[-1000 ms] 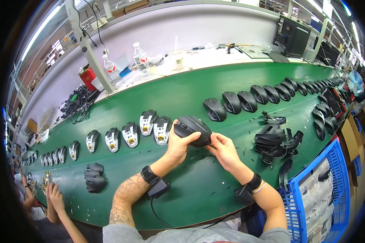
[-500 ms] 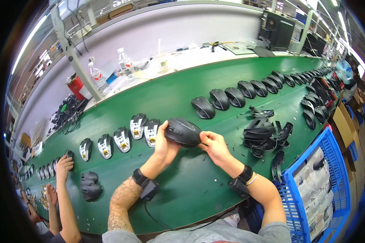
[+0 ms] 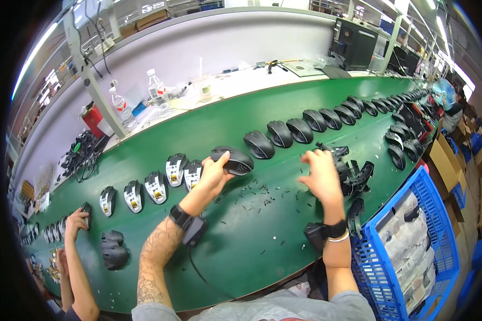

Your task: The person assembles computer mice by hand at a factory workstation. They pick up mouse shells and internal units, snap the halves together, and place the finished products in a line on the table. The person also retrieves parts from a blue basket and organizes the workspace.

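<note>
Left hand (image 3: pixel 211 174) fingers clasp the light, rigid black mouse (image 3: pixel 233 160) by its sides; right hand (image 3: pixel 320 174) open, blurred, apparently empty.

Black computer mouse (image 3: pixel 233 160), upright on green belt (image 3: pixel 251 235)

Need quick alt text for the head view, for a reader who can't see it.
The left hand sets a black mouse on a green belt by a row of mice, while the right hand reaches a pile of black shells. A blue crate sits at right.
</note>
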`<act>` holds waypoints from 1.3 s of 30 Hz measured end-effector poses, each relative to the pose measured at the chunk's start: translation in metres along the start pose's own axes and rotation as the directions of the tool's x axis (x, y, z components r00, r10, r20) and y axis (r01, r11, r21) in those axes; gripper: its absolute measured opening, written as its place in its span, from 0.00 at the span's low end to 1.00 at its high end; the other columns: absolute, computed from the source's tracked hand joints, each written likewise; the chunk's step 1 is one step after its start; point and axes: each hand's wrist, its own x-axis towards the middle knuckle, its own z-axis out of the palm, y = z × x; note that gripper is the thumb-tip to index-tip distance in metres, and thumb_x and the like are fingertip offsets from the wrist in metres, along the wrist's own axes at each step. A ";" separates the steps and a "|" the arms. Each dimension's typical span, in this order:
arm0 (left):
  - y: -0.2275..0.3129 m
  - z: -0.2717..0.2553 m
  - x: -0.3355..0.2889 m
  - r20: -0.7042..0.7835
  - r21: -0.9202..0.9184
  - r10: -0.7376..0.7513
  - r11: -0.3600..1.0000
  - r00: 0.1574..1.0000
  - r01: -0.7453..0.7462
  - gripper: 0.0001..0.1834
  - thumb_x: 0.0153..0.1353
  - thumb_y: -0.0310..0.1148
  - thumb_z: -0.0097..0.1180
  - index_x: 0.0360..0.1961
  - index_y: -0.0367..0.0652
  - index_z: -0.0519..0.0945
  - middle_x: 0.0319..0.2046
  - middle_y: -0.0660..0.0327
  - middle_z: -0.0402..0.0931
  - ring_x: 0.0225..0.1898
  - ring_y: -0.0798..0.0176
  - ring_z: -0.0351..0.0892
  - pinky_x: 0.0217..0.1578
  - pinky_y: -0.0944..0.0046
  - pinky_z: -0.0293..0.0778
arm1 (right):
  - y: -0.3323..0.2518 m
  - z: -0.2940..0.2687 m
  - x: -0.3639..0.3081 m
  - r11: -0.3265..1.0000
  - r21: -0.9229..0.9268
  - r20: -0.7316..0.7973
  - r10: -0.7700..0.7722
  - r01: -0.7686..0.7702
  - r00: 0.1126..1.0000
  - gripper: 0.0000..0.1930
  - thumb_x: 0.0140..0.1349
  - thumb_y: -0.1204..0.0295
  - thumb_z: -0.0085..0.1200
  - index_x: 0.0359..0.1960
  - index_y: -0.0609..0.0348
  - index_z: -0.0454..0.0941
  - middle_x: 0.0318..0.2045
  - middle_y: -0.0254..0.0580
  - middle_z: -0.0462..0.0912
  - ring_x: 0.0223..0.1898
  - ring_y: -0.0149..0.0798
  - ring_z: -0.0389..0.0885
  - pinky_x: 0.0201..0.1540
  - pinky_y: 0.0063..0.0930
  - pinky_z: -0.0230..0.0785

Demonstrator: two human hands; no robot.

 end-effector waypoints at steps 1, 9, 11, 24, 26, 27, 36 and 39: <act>0.001 -0.003 0.013 -0.027 0.089 -0.050 0.995 0.998 0.052 0.16 0.64 0.32 0.48 0.48 0.34 0.66 0.43 0.49 0.73 0.42 0.52 0.77 0.45 0.49 0.76 | 0.011 -0.009 -0.006 0.996 -0.080 -0.004 0.049 -0.049 0.999 0.14 0.39 0.81 0.59 0.32 0.60 0.76 0.34 0.48 0.75 0.43 0.51 0.69 0.46 0.37 0.65; 0.000 -0.029 0.055 -0.175 0.660 0.152 0.751 0.973 0.001 0.26 0.62 0.36 0.49 0.57 0.33 0.61 0.56 0.46 0.59 0.57 0.50 0.63 0.54 0.43 0.62 | 0.047 -0.004 -0.006 0.968 -0.097 0.003 0.231 -0.229 0.973 0.14 0.40 0.85 0.49 0.27 0.58 0.83 0.23 0.47 0.81 0.30 0.46 0.80 0.36 0.37 0.72; -0.014 -0.045 0.070 -0.115 0.916 0.360 0.400 0.926 -0.042 0.29 0.61 0.37 0.50 0.60 0.35 0.58 0.60 0.46 0.52 0.61 0.48 0.55 0.57 0.42 0.56 | 0.045 -0.004 -0.006 0.972 -0.136 -0.021 0.193 -0.194 0.981 0.14 0.40 0.85 0.49 0.28 0.59 0.83 0.24 0.48 0.81 0.32 0.47 0.79 0.38 0.36 0.71; -0.025 0.056 -0.022 0.355 0.369 0.260 0.844 0.898 -0.390 0.20 0.67 0.45 0.41 0.38 0.38 0.76 0.34 0.62 0.76 0.35 0.71 0.75 0.31 0.69 0.73 | -0.033 0.015 0.003 0.867 0.383 -0.251 -0.234 0.318 0.939 0.20 0.51 0.76 0.56 0.48 0.67 0.73 0.32 0.48 0.76 0.35 0.47 0.75 0.39 0.34 0.68; -0.022 0.051 -0.026 0.310 0.376 0.280 0.842 0.909 -0.388 0.20 0.67 0.45 0.42 0.35 0.38 0.77 0.31 0.63 0.77 0.33 0.72 0.75 0.30 0.69 0.72 | -0.038 0.019 0.003 0.831 0.489 -0.183 -0.198 0.264 0.963 0.21 0.51 0.75 0.58 0.49 0.68 0.73 0.33 0.47 0.76 0.35 0.43 0.76 0.37 0.32 0.68; -0.020 0.048 -0.028 0.286 0.379 0.291 0.841 0.913 -0.387 0.20 0.67 0.44 0.43 0.34 0.37 0.77 0.29 0.64 0.77 0.32 0.73 0.75 0.30 0.70 0.72 | -0.040 0.022 0.003 0.809 0.540 -0.147 -0.183 0.233 0.972 0.22 0.51 0.74 0.59 0.49 0.68 0.73 0.33 0.47 0.76 0.35 0.42 0.76 0.37 0.32 0.68; -0.011 0.025 -0.038 0.290 0.460 0.294 0.792 0.911 -0.402 0.17 0.65 0.41 0.47 0.31 0.38 0.79 0.25 0.68 0.76 0.29 0.75 0.72 0.31 0.71 0.70 | -0.063 0.051 -0.005 0.580 0.802 -0.043 -0.189 0.147 0.981 0.33 0.37 0.82 0.67 0.50 0.64 0.68 0.40 0.39 0.73 0.41 0.33 0.74 0.45 0.29 0.73; -0.005 0.011 -0.035 0.290 0.515 0.172 0.801 0.942 -0.305 0.18 0.65 0.42 0.47 0.35 0.39 0.81 0.28 0.67 0.78 0.31 0.74 0.73 0.32 0.69 0.70 | -0.063 0.060 -0.007 0.687 0.654 -0.105 -0.331 0.316 0.938 0.35 0.40 0.82 0.66 0.54 0.63 0.65 0.41 0.40 0.73 0.40 0.33 0.75 0.45 0.29 0.73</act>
